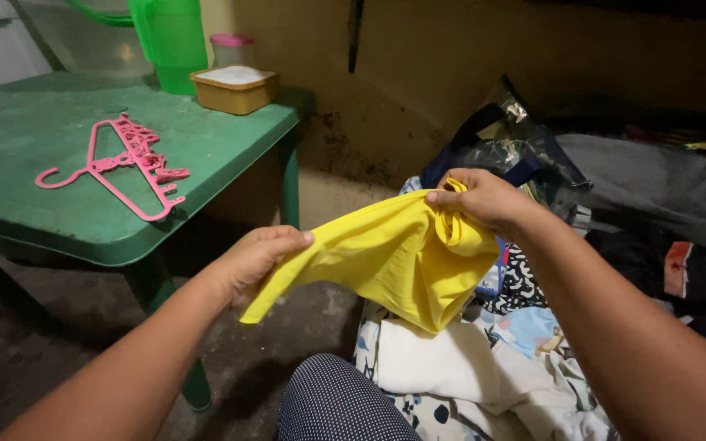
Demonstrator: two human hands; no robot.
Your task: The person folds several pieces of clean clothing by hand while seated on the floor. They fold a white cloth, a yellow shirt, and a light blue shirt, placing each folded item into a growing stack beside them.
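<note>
Both forearms reach forward from the bottom corners of the view, and both hands are closed on a yellow cloth held up in the air between them. The left hand sits lower, its fingers curled over one stretched end of the cloth; the right hand sits higher, pinching a bunched fold of fabric at its fingertips. The cloth's long axis runs from lower left up to upper right, and its loose middle sags down toward a pile of clothes on the floor just beyond the person's dotted dark knee. To the left stands a green plastic surface carrying a pink hanger that lies flat. At its far edge are a shallow square yellow tub filled with white powder, a small clear jar with a pink lid behind it, and a green jug. A crumpled shiny plastic bag lies against the wall behind the right hand.
</note>
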